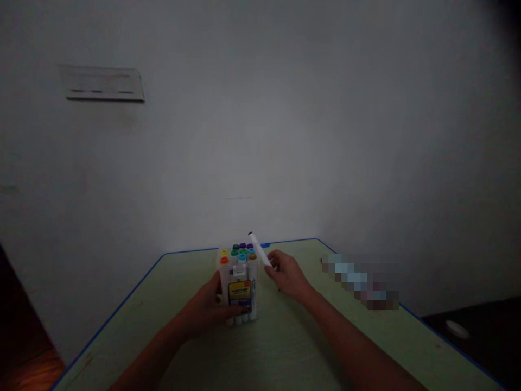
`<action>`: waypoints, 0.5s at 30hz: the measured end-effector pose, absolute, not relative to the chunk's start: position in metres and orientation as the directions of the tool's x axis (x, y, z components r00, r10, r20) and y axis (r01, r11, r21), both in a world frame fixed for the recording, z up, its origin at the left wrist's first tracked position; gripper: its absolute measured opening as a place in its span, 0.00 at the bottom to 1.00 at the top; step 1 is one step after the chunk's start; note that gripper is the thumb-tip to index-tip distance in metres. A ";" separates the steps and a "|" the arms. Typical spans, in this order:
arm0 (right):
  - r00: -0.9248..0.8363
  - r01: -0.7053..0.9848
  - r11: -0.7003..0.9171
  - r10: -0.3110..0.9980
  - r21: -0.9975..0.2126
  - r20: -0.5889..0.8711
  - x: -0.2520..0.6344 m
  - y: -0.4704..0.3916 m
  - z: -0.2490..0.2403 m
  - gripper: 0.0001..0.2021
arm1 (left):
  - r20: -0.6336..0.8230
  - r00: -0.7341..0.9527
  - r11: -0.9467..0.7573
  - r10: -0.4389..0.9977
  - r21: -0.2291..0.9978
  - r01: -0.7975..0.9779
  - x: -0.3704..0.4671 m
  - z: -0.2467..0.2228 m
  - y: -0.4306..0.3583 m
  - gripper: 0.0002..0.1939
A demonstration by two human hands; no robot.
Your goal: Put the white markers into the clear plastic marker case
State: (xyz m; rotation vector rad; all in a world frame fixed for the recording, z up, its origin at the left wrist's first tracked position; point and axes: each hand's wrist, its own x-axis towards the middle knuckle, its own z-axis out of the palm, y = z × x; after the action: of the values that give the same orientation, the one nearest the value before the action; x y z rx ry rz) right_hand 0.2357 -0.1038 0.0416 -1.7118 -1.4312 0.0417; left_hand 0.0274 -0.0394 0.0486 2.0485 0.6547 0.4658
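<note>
A clear plastic marker case (240,290) stands upright on the table, with a yellow and dark label on its front. Several markers with coloured caps (243,253) stick up inside it, among them orange, yellow, green, blue, purple and brown. My left hand (214,304) is wrapped around the case's left side, its thumb across the lower front. To the right of the case, my right hand (285,271) grips a white marker (259,250) near its lower end. That marker tilts up to the left, its dark tip above the case's back right corner.
The pale green table (183,353) has a blue edge and meets a grey wall (260,119) at the back. A pixelated, unreadable object (358,279) lies by the table's right edge. A wall plate (103,84) is at upper left. A small white item (457,329) lies beyond the right edge.
</note>
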 end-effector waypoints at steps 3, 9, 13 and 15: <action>0.365 0.665 0.211 0.744 -0.716 0.559 0.234 -0.107 0.050 0.13 | 0.061 0.799 -0.411 0.598 0.879 0.240 0.028 0.049 -0.041 0.37; 0.337 0.636 0.333 0.691 -0.696 0.639 0.225 -0.113 0.054 0.18 | 0.071 0.798 -0.392 0.599 0.894 0.215 0.027 0.046 -0.039 0.38; 0.317 0.653 0.334 0.695 -0.680 0.646 0.221 -0.117 0.058 0.13 | 0.075 0.785 -0.399 0.615 0.888 0.228 0.026 0.046 -0.040 0.39; 0.323 0.664 0.326 0.687 -0.673 0.651 0.220 -0.121 0.061 0.08 | 0.080 0.778 -0.411 0.623 0.880 0.239 0.027 0.047 -0.041 0.39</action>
State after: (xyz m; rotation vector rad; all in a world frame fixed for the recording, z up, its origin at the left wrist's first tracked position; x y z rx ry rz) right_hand 0.2197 -0.1207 0.0613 -1.3628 -1.3657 0.0231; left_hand 0.0266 -0.0410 0.0467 1.9946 0.6466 0.4955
